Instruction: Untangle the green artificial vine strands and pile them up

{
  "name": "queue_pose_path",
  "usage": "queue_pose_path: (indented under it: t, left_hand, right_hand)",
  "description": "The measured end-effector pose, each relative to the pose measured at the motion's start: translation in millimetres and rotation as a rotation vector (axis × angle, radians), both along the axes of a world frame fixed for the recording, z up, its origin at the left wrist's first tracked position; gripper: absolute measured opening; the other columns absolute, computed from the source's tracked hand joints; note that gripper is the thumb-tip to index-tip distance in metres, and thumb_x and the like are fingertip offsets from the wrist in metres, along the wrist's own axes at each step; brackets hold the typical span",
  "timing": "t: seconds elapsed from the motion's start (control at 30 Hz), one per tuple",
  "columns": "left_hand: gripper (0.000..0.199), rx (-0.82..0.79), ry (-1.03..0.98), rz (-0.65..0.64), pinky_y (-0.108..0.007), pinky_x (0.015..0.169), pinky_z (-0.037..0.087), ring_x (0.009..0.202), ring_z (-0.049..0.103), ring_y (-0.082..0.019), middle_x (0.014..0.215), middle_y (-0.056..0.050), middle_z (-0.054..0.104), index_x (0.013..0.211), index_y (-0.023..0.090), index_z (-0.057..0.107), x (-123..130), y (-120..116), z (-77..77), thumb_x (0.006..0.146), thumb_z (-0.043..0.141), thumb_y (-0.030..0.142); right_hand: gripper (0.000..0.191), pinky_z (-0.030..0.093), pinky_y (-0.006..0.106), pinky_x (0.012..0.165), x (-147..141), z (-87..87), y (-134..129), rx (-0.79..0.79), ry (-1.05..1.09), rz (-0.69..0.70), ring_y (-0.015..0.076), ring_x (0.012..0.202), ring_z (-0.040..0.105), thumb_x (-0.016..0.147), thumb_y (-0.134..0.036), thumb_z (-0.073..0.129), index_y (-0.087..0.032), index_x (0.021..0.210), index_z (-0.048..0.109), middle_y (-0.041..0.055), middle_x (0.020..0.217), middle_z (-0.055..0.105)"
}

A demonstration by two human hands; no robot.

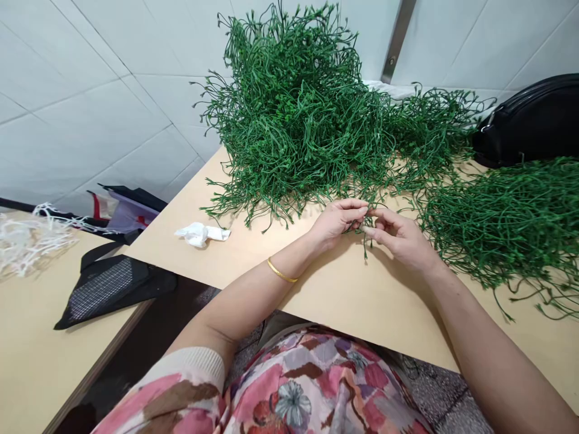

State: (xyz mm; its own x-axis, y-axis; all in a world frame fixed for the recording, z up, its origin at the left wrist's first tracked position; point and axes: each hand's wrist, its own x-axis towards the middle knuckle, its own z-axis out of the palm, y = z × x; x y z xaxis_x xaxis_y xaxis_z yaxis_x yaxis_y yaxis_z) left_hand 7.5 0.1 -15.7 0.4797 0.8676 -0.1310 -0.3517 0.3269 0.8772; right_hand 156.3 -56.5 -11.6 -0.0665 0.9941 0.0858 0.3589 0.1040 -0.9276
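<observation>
My left hand (pixel 339 222) and my right hand (pixel 398 236) meet over the table in front of me, fingertips pinched close together. Between them is a thin green plastic plant stem (pixel 365 248), its small budded tip hanging below the fingers. Both hands are closed on it; part of the stem is hidden behind the fingers. Just beyond them rises a big tangled pile of green artificial stems (pixel 294 114). To the right of my right hand lies a second, flatter heap of stems (pixel 502 223), most of them lying roughly side by side.
A crumpled white tissue (pixel 201 234) lies on the wooden table (pixel 253 259) at left. A black bag (pixel 534 123) stands at back right by the tiled wall. On another table at left are white stringy pieces (pixel 36 238) and a black mesh pouch (pixel 113 286).
</observation>
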Motion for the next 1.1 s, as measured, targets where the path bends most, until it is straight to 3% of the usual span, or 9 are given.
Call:
queue_pose_path:
  t: [0.2, 0.53, 0.63, 0.8, 1.0, 1.1]
  left_hand:
    - [0.02, -0.025, 0.024, 0.002, -0.023, 0.053, 0.034, 0.051, 0.044, -0.006, 0.054, 0.002, 0.056, 0.076, 0.013, 0.069, 1.0, -1.7, 0.4, 0.058, 0.075, 0.018]
    - [0.016, -0.025, 0.022, -0.027, -0.023, 0.051, 0.028, 0.048, 0.041, -0.005, 0.056, 0.003, 0.055, 0.074, 0.014, 0.067, 2.5, -1.5, -3.4, 0.06, 0.073, 0.017]
    - [0.013, 0.007, 0.021, -0.059, -0.022, 0.05, 0.026, 0.047, 0.039, -0.005, 0.051, 0.004, 0.049, 0.069, 0.013, 0.064, 1.6, -2.6, -0.4, 0.063, 0.072, 0.021]
    - [0.017, 0.036, 0.074, -0.06, -0.02, 0.05, 0.026, 0.048, 0.039, -0.004, 0.052, 0.005, 0.048, 0.061, 0.013, 0.054, 1.9, -6.5, 3.4, 0.064, 0.071, 0.018]
    - [0.022, -0.01, 0.08, -0.062, -0.019, 0.048, 0.026, 0.046, 0.042, -0.004, 0.052, 0.004, 0.049, 0.062, 0.014, 0.049, 3.3, -7.6, 0.9, 0.069, 0.069, 0.019]
    - [0.02, -0.036, 0.044, -0.062, -0.019, 0.048, 0.028, 0.047, 0.045, -0.005, 0.053, 0.003, 0.05, 0.062, 0.014, 0.049, 3.0, -5.1, -2.3, 0.069, 0.068, 0.017]
  right_hand:
    - [0.021, 0.032, 0.027, 0.054, 1.2, -1.4, 0.7, 0.037, 0.211, -0.048, 0.011, 0.057, 0.04, 0.07, -0.039, 0.069, -0.02, 0.08, 0.065, -0.0023, 0.061, 0.046]
    - [0.023, 0.032, 0.026, 0.053, -3.4, 0.4, 0.3, -0.015, 0.129, -0.013, 0.0101, 0.057, 0.039, 0.071, -0.039, 0.066, -0.018, 0.067, 0.057, -0.0016, 0.061, 0.049]
    - [0.021, 0.03, 0.026, 0.053, -2.4, 2.3, -0.1, 0.021, 0.131, -0.028, 0.01, 0.056, 0.036, 0.075, -0.036, 0.062, -0.019, 0.066, 0.054, -0.0027, 0.06, 0.044]
    - [0.019, 0.037, 0.028, 0.062, -3.3, 2.5, -0.6, 0.131, 0.118, -0.059, 0.0124, 0.066, 0.046, 0.076, -0.032, 0.061, -0.019, 0.064, 0.055, 0.0006, 0.07, 0.053]
    - [0.017, 0.039, 0.027, 0.056, -5.2, -2.0, 2.1, 0.007, 0.227, -0.088, 0.0128, 0.059, 0.05, 0.069, -0.033, 0.066, -0.02, 0.075, 0.056, -0.0019, 0.062, 0.056]
    - [0.02, 0.038, 0.027, 0.055, -5.2, -3.1, 2.0, 0.026, 0.16, -0.082, 0.0126, 0.058, 0.049, 0.071, -0.034, 0.065, -0.02, 0.085, 0.06, -0.0022, 0.063, 0.055]
